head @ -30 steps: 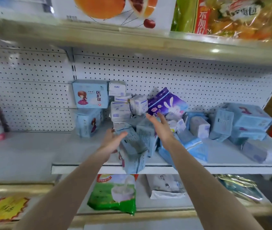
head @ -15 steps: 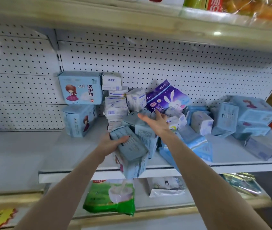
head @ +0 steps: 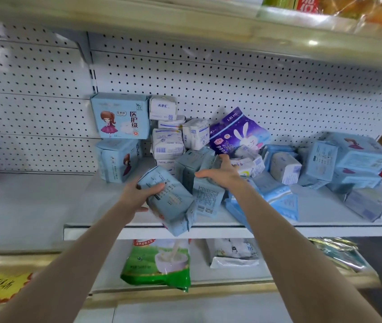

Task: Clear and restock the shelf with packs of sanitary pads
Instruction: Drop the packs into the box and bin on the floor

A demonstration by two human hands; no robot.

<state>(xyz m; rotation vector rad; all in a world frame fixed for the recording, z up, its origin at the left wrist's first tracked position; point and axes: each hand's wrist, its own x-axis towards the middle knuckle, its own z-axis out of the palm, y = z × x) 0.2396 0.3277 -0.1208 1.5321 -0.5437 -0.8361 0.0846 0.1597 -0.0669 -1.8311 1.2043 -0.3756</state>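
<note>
The white shelf [head: 232, 228] is mostly taken up by a messy heap of pad packs [head: 283, 169], piled from the pegboard back right up to the front edge. The big flat light-blue packs [head: 360, 157] on the right are probably the bulkiest but hardly heavy. It's all soft wadding in thin film, so squashy and a bit slick is to be expected, nothing fragile. The purple bunny pack [head: 239, 134] is leaned against the back. A grey-blue pack [head: 171, 203] is gripped at one end by the left hand [head: 136, 194], thumb on top and fingers wrapped under, and is tipped out over the shelf's front edge. The right hand [head: 220, 172] is laid fairly flat and spread on top of an upright pack [head: 206, 194] just beside it, and no closed grip can be made out. These are best taken across the narrow sides, where the film is tight. The small white packs [head: 166, 145] could be pinched easily, though that stack looks ready to be toppled.
</note>
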